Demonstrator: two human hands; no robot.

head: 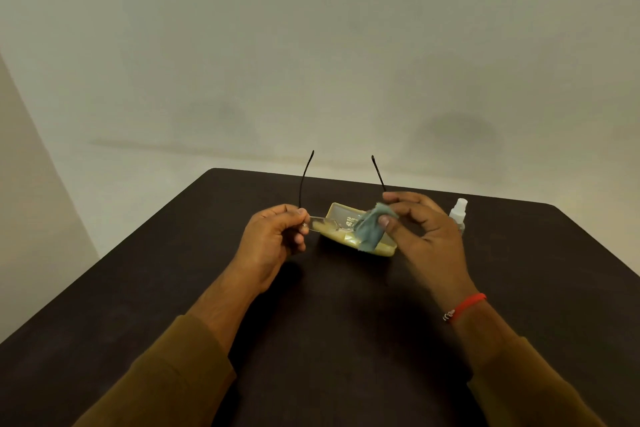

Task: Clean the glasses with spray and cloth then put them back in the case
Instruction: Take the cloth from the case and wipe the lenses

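I hold the glasses (323, 222) above the table, their thin black temple arms pointing away from me. My left hand (273, 239) pinches the left corner of the clear frame. My right hand (419, 229) presses a grey-blue cloth (369, 227) around the right lens, thumb and fingers closed on it. The open yellow case (388, 248) lies on the table just beyond and under the glasses. A small white spray bottle (458, 213) stands upright to the right, partly hidden behind my right hand.
The dark brown table (329, 340) fills the lower view, with its far edge just behind the case. A plain pale wall rises beyond it. Brown sleeves cover both forearms, and a red thread band circles my right wrist (465, 307).
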